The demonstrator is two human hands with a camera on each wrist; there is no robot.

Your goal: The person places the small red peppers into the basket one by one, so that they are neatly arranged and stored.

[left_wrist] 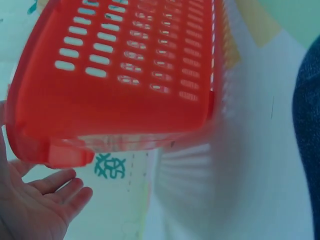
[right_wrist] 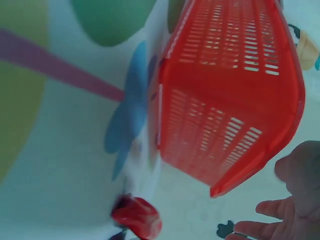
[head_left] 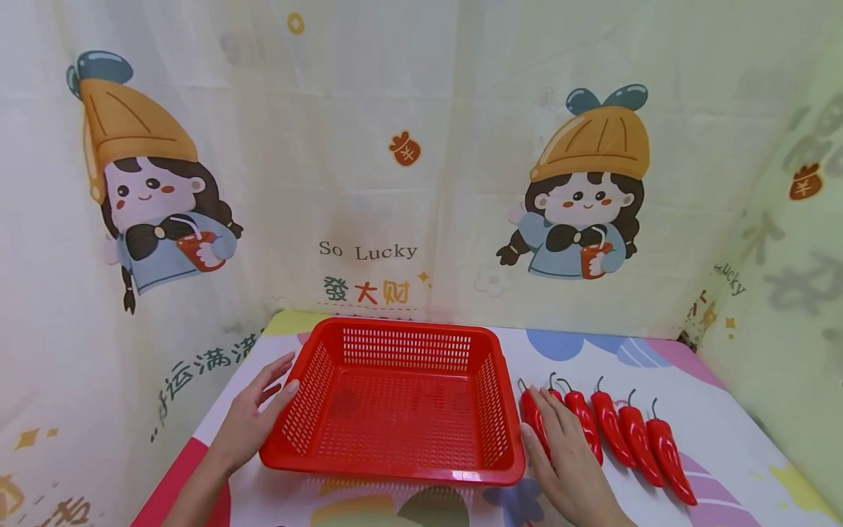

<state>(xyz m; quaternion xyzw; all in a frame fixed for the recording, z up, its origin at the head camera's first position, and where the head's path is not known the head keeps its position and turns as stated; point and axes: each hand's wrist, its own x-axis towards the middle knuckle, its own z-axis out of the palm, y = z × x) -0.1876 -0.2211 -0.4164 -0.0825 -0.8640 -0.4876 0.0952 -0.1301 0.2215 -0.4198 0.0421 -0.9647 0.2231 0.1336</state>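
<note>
A red plastic basket (head_left: 402,472) with slotted sides sits on the table in the head view, its inside bare. My left hand (head_left: 246,417) is at its left side, fingers extended and thumb right at the rim. In the left wrist view that hand (left_wrist: 45,205) appears beside the basket's outer wall (left_wrist: 125,107), palm facing it. My right hand (head_left: 569,457) is by the right rim, its straight fingers overlapping the nearest red chili peppers (head_left: 582,421). The right wrist view shows this hand (right_wrist: 285,210) apart from the basket wall (right_wrist: 225,95), with nothing in its grasp.
Several more chili peppers (head_left: 672,457) lie in a row to the right, stems pointing away. A patterned cloth (head_left: 711,410) covers the table. Printed curtains (head_left: 461,161) hang behind it and at both sides, close to the table's edges.
</note>
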